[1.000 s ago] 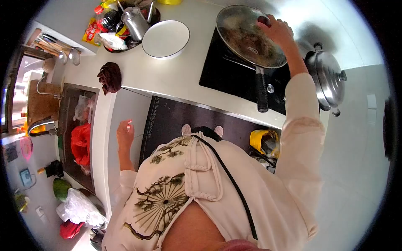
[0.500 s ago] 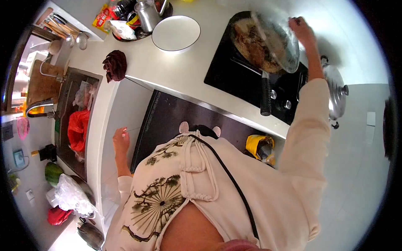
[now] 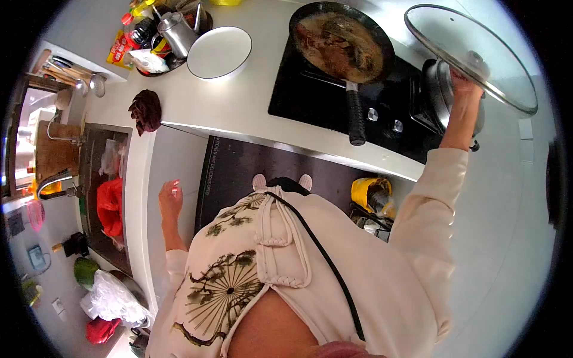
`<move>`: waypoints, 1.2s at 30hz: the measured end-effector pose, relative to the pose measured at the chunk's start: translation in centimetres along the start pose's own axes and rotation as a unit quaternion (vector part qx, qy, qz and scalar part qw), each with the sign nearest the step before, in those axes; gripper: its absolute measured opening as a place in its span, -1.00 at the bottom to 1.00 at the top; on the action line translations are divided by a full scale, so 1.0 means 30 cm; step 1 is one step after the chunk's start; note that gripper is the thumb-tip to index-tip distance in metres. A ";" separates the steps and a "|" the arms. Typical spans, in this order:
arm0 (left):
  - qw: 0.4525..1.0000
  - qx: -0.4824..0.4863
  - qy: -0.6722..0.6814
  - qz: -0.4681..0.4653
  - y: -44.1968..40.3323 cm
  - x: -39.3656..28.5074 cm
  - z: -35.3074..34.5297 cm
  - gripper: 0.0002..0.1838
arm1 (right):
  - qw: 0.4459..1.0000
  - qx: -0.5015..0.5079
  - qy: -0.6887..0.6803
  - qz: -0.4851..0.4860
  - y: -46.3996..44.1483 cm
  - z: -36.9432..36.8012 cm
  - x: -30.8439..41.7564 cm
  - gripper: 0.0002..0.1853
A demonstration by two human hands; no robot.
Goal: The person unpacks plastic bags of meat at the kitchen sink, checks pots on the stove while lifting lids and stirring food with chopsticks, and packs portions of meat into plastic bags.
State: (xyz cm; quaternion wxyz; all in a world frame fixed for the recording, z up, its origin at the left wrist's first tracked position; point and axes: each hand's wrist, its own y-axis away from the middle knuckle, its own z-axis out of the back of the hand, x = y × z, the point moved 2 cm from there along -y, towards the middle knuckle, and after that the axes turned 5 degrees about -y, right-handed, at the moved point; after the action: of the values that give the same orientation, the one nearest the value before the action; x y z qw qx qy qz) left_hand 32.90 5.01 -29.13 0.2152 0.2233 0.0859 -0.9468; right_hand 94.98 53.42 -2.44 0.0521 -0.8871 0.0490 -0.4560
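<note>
My right hand (image 3: 465, 83) holds the glass lid (image 3: 501, 51), tilted, over the steel pot (image 3: 444, 98) at the right; the glass partly covers my fingers. Left of it, the frying pan (image 3: 382, 51) rests uncovered on the black cooktop (image 3: 286, 89), with browned food in brownish liquid (image 3: 340, 45). Its black handle (image 3: 356, 119) points toward me. My left hand (image 3: 171, 200) hangs beside the counter at the left, fingers curled together; whether anything is in them cannot be made out.
A white bowl (image 3: 219, 53) stands on the counter near a steel kettle (image 3: 177, 34) and seasoning packets. A dark red cloth (image 3: 145, 111) lies at the counter corner. The sink (image 3: 107, 143) at the left holds a red bag (image 3: 110, 206). Below is a yellow bag (image 3: 371, 194).
The lid has come off the frying pan and moved right with my right hand, over the steel pot. The food in the pan is now uncovered. My left hand stays low at the left.
</note>
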 end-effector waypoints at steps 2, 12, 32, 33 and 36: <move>1.000 0.006 0.004 0.000 -0.016 -0.027 0.004 -0.79 | 0.998 -0.052 -0.023 0.013 0.074 -0.047 -0.015 -0.76; 0.999 0.047 -0.013 -0.001 -0.039 -0.029 0.003 -0.78 | 0.984 -0.162 -0.075 0.005 0.126 -0.015 -0.093 -0.80; 1.000 0.002 0.010 0.016 0.028 0.028 -0.029 -0.78 | 0.991 -0.102 0.080 0.016 -0.072 -0.030 -0.235 -0.66; 1.000 0.007 -0.003 0.020 0.024 0.037 -0.033 -0.79 | 0.992 -0.078 0.096 0.014 -0.089 -0.027 -0.242 -0.64; 1.000 0.002 0.014 0.004 0.008 0.052 -0.042 -0.79 | 0.984 -0.113 0.119 0.062 -0.088 -0.054 -0.261 -0.65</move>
State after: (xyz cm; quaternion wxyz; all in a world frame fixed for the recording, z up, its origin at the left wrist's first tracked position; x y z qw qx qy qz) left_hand 32.24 4.55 -30.98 0.2173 0.2377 0.0859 -0.9428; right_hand 89.23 57.03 -7.44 -0.0270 -0.8220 0.1607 -0.5457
